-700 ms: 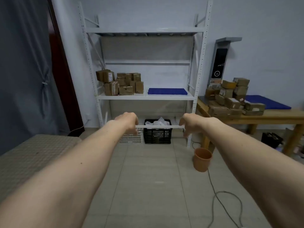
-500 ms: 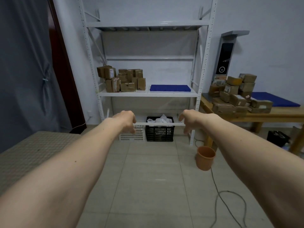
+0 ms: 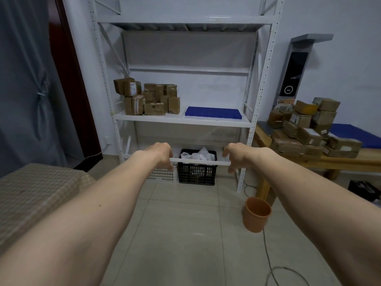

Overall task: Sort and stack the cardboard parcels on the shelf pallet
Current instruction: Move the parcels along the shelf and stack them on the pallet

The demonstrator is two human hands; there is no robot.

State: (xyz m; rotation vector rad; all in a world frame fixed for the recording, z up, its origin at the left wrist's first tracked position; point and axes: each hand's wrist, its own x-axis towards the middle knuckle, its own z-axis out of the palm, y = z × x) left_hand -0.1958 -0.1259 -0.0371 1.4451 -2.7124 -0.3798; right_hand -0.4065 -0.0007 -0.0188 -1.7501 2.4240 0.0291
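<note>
A white metal shelf rack (image 3: 183, 120) stands ahead against the wall. Several brown cardboard parcels (image 3: 147, 99) are stacked on the left half of its middle shelf. A flat blue pallet (image 3: 213, 112) lies bare on the right half. More parcels (image 3: 309, 124) are heaped on a wooden table (image 3: 350, 162) to the right, beside a second blue pallet (image 3: 354, 134). Both my arms reach forward at waist height. My left hand (image 3: 160, 154) and my right hand (image 3: 237, 155) hang with fingers loosely curled downward and hold nothing.
Under the rack stand a black crate (image 3: 196, 172) with white bags and a white basket (image 3: 162, 175). An orange bucket (image 3: 256, 213) and a cable (image 3: 274, 267) lie on the tiled floor at right. A grey mat-covered surface (image 3: 31, 195) is at left, by a curtain.
The view has drawn closer to the rack and shifted slightly right. Both hands stay extended and empty, fingers slightly more apart.
</note>
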